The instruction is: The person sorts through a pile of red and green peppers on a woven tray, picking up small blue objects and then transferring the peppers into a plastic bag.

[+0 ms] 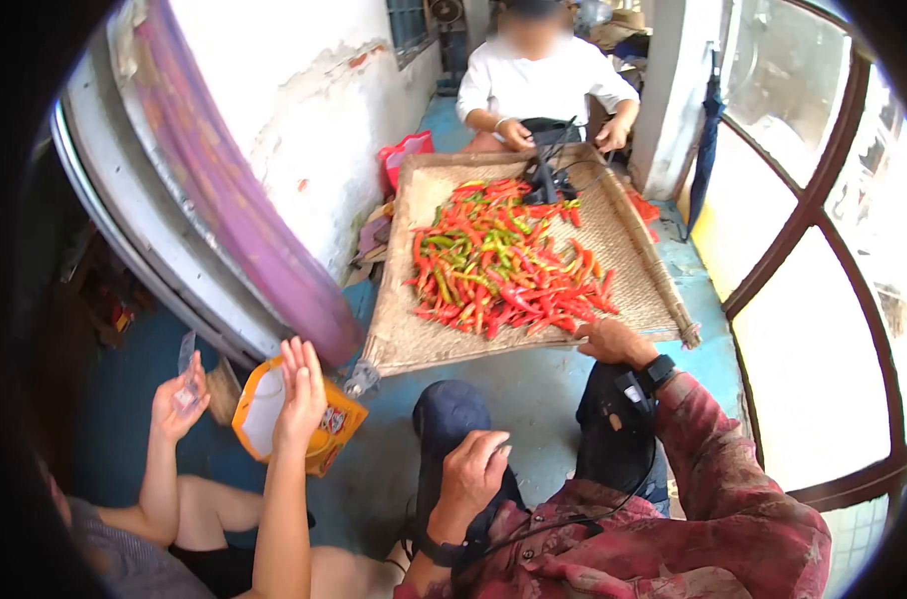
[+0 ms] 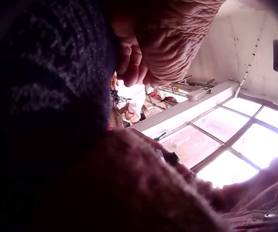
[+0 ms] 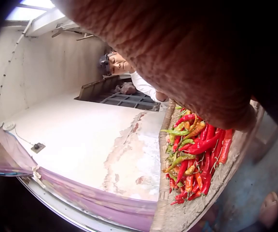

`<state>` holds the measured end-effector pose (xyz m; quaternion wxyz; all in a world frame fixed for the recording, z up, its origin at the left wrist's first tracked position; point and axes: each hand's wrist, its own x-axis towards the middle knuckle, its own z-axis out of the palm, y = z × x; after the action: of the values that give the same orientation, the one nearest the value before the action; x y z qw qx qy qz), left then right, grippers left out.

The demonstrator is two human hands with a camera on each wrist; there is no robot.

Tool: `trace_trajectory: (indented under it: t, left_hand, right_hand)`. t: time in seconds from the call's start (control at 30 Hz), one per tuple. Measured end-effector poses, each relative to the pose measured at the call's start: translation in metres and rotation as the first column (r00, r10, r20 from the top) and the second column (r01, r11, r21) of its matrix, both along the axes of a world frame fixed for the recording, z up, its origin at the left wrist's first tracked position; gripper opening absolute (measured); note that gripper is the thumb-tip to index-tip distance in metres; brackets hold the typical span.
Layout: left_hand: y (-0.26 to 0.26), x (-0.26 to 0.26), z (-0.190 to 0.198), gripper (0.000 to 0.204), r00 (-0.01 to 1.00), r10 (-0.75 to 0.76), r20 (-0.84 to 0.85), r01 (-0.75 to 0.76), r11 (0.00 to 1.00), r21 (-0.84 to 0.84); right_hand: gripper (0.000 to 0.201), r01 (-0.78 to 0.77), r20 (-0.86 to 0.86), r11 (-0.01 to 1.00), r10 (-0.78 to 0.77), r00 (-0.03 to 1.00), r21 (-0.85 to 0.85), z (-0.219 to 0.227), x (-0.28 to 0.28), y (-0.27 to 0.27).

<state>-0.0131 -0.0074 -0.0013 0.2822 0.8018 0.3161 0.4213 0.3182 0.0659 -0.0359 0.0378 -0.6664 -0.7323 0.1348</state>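
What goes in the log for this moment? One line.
left hand: by knee | right hand: at tray edge | peppers: red, green, in tray

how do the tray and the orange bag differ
The tray is tan and woven; the bag is orange with printing on its side.
The tray is wide and shallow; the bag is far smaller and deeper-looking.
The tray holds a heap of peppers; the bag shows a pale inside, with no peppers visible.
Both are open-topped.
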Motion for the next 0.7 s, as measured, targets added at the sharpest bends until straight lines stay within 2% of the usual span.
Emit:
trace_trajectory:
  t: [0.03,0.17,0.23,0.27,0.3,0.37,0.5,0.7]
  left_hand:
    - [0.004,0.004,0.002,0.016,1.0,0.019,0.023,-0.018,0.998,-0.063]
    - [0.007,-0.004,-0.003,0.013,0.995,0.02,0.094,-0.005,0.988,-0.156]
    - [0.008,-0.009,-0.003,0.011,0.927,0.12,0.354,0.066,0.879,-0.473]
    - [0.008,-0.012,-0.001,0.013,0.919,0.156,0.363,0.058,0.856,-0.514]
    - [0.009,-0.013,-0.002,0.013,0.921,0.157,0.358,0.054,0.856,-0.514]
    - [0.013,-0.015,-0.006,0.016,0.858,0.209,0.47,0.107,0.821,-0.561]
    - [0.016,-0.013,-0.009,0.02,0.837,0.222,0.501,0.146,0.791,-0.595]
    - [0.016,-0.011,-0.009,0.02,0.869,0.221,0.443,0.099,0.799,-0.593]
  right_hand:
    - [0.034,0.022,-0.014,0.998,-0.023,1.0,-0.059,0.002,0.0,-0.001]
    - [0.035,0.0,-0.048,1.0,-0.001,0.999,-0.019,-0.001,0.003,-0.001]
    - [0.035,-0.017,-0.071,1.0,0.016,0.997,-0.019,-0.001,0.004,-0.002]
    - [0.034,0.007,-0.063,1.0,-0.009,0.998,-0.023,-0.002,0.004,-0.002]
    - [0.034,0.033,-0.058,0.999,-0.034,0.998,-0.028,-0.001,0.002,-0.002]
    - [0.034,0.036,-0.069,0.999,-0.037,0.997,-0.017,0.002,0.001,-0.003]
    - [0.032,0.009,-0.078,1.0,-0.009,0.997,0.009,0.002,0.003,-0.005]
    - [0.032,0.014,-0.107,0.999,-0.009,0.994,0.042,0.001,0.004,-0.006]
